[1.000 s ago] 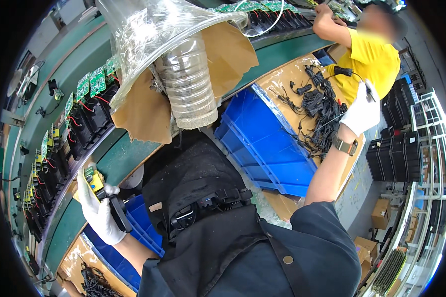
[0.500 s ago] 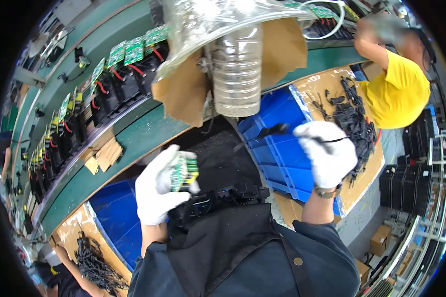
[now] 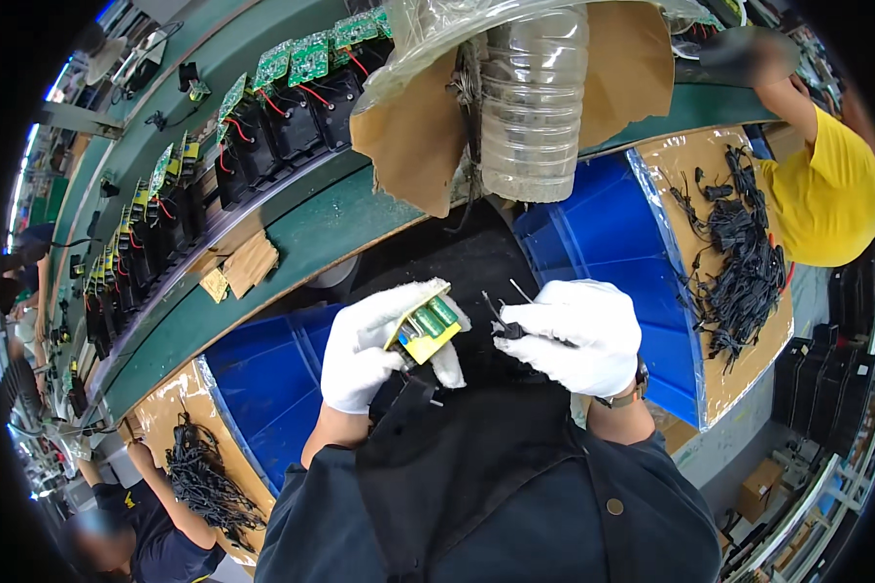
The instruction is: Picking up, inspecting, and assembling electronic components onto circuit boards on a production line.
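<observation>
My left hand (image 3: 374, 345), in a white glove, is closed around a small circuit board (image 3: 428, 328) with green cylindrical parts and a yellow block facing up. Below those fingers hangs a dark piece (image 3: 413, 392) with a pale metal tip, partly lost against my black apron. To the right, my white-gloved right hand (image 3: 581, 335) pinches a black cable (image 3: 508, 330). Thin wire ends stick out from its fingertips toward the board, with a small gap between. Most of the cable is hidden by the hand.
Black housings (image 3: 287, 136) with green boards and red wires line the bench at left. A clear plastic bottle (image 3: 530, 107) hangs ahead beside torn cardboard (image 3: 413, 126). Blue bins (image 3: 603, 223) stand both sides; cable piles (image 3: 739, 253) lie on cardboard. A yellow-shirted person (image 3: 831, 194) works at right.
My right hand has come left and inward with the cable, close to the board. My left hand has moved right and turned the board so its parts face up.
</observation>
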The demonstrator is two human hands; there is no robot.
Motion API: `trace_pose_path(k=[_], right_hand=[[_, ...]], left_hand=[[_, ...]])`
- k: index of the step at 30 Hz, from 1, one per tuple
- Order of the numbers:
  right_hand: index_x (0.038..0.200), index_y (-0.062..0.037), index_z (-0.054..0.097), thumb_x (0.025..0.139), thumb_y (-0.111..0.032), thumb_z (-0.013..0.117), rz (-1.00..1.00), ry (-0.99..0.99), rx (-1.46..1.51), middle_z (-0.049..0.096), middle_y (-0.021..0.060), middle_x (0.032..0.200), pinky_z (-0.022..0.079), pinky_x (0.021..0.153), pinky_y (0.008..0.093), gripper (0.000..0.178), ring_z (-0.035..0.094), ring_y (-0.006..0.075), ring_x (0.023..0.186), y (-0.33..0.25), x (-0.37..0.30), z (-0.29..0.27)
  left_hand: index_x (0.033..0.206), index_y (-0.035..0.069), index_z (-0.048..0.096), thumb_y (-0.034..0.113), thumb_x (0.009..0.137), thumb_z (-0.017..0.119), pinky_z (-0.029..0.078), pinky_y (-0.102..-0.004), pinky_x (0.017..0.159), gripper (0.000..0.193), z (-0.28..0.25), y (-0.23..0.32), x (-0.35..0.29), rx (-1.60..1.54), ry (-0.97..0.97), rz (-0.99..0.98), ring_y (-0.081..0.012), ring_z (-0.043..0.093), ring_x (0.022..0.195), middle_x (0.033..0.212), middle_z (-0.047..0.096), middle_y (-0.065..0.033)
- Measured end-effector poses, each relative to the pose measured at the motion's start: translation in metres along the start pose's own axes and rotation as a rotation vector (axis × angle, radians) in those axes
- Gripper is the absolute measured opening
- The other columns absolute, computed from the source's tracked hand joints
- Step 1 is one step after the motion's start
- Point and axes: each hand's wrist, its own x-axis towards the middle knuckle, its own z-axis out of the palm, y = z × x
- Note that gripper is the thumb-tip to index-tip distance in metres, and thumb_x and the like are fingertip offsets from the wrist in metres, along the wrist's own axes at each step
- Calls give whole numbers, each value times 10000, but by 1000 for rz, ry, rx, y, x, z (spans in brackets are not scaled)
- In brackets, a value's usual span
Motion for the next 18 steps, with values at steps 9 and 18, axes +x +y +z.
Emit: trace_pose_path(k=[9,18], right_hand=[[831,-18,722,663,-84,786,-53,-38,61,577,55,619,330,432,269,192,439,153,440,1,3,5],[822,-17,721,670,-77,784,1,-85,36,549,45,598,311,424,265,175,422,144,435,-1,5,0]], left_hand=[[1227,-88,569,358,698,786,509,-345,859,725,-4,-1,-3,55,95,-80,-284,660,921,1100,654,-226],[1249,-112,532,234,712,764,553,-361,666,680,13,8,2,-39,-15,-71,-331,664,723,1096,634,-275]])
